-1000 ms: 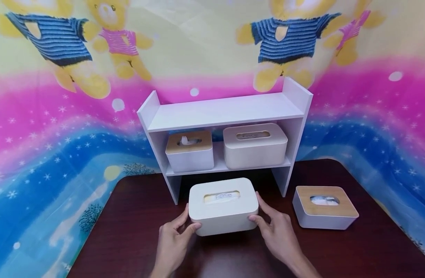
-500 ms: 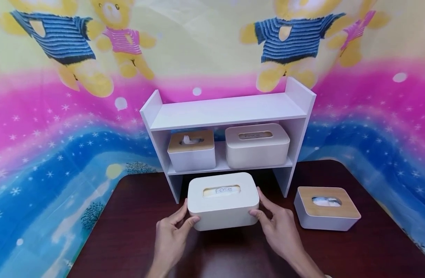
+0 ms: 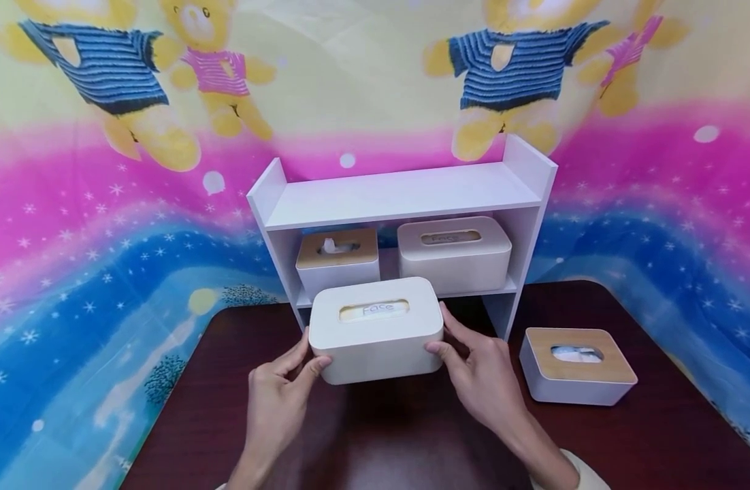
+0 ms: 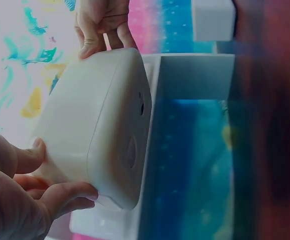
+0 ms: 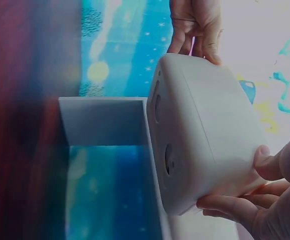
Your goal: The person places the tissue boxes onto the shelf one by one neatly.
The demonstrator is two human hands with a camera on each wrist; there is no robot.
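Observation:
A white tissue box (image 3: 375, 330) marked "Face" in its lid slot hangs above the dark table, in front of the white shelf unit (image 3: 399, 197). My left hand (image 3: 280, 395) grips its left end and my right hand (image 3: 476, 374) grips its right end. The left wrist view shows the box (image 4: 95, 130) from below, with my left hand (image 4: 22, 192) at one end and the other hand at the far end. In the right wrist view the box (image 5: 205, 135) shows its underside, held by my right hand (image 5: 262, 195).
On the shelf's lower level stand a small wood-lidded tissue box (image 3: 337, 262) and a larger white box (image 3: 453, 253). Another wood-lidded box (image 3: 574, 365) sits on the dark table (image 3: 381, 442) at the right. A colourful bear-print cloth hangs behind.
Both hands have lifted the white box off the table and carried it up and a little to the left, toward the shelf.

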